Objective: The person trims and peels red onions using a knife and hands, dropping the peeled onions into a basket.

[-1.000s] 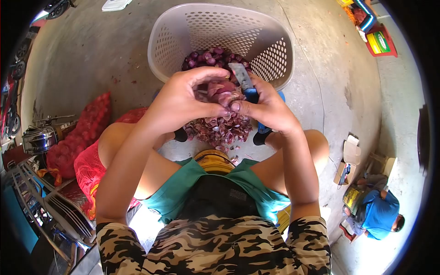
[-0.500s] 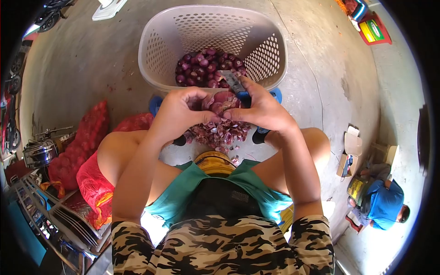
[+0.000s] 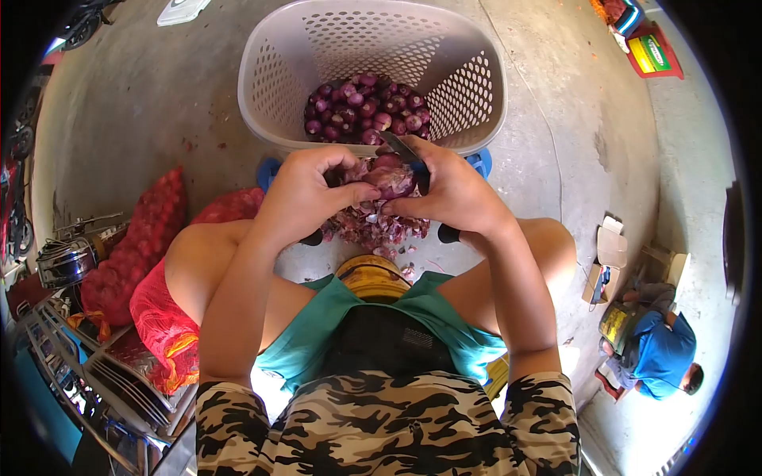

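I hold an onion (image 3: 391,178) between my left hand (image 3: 311,184), fingers curled, and right hand (image 3: 452,189), also closed on a knife (image 3: 403,148).

Both arms reach forward from the sides of the body, the left arm (image 3: 238,297) and right arm (image 3: 520,297) bent at the elbows, with the forearms slanting inward over the spread legs. The left wrist (image 3: 274,228) and right wrist (image 3: 496,226) lead to bare hands raised close together in front. The left hand (image 3: 309,186) curves its fingers inward, its thumb (image 3: 359,193) pointing across toward the right hand (image 3: 452,186), which is also curled, its thumb (image 3: 406,208) aimed back. The thumb tips are near each other.
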The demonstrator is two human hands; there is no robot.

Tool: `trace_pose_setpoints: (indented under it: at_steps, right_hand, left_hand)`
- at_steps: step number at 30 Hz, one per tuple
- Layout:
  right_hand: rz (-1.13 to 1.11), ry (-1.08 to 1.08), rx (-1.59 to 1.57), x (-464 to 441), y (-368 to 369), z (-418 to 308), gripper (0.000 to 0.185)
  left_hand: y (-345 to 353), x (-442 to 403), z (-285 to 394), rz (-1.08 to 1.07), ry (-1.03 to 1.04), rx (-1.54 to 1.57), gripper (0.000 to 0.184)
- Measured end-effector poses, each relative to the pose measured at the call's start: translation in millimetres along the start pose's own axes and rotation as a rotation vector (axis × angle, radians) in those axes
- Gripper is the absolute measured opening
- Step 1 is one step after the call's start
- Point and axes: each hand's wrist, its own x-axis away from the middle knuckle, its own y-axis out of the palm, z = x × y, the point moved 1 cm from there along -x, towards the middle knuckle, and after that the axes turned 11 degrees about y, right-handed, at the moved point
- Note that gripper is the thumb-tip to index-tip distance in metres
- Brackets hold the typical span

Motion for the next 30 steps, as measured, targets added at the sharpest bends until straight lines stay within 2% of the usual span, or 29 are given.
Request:
trace_pose_setpoints:
  at_steps: [4,10,13,16,19,22,25,28,30]
  right_hand:
    - [0.074,-0.016,0.147,1,-2,-10,0.054]
    - [0.167,-0.015,0.326,0,-1,-7,0.047]
    - [0.195,0.043,0.412,2,-4,-4,0.045]
    - [0.234,0.044,0.435,2,-7,-2,0.047]
    - [0.260,0.025,0.411,2,-8,-2,0.048]
    - [0.248,0.032,0.385,2,-9,-1,0.049]
    - [0.213,0.020,0.333,1,-10,-3,0.054]
    - [0.181,-0.042,0.202,2,-11,-4,0.060]
    - [0.143,-0.028,0.121,3,-12,-3,0.063]
  left_hand:
    - [1,0,1,0.009,0.011,-0.010,0.014]
    - [4,-1,4,-0.009,-0.080,-0.008,0.010]
    - [2,1,4,-0.005,-0.080,0.139,0.011]
    - [0,3,-2,-0.110,-0.150,0.062,0.017]
    - [6,2,1,-0.252,-0.114,-0.243,0.027]
    - [16,2,-4,-0.348,-0.012,-0.367,0.038]
    - [21,6,-6,-0.375,0.038,-0.430,0.046]
    - [18,3,0,-0.298,0.067,-0.482,0.046]
    - [18,-1,-3,-0.139,0.032,-0.105,0.041]
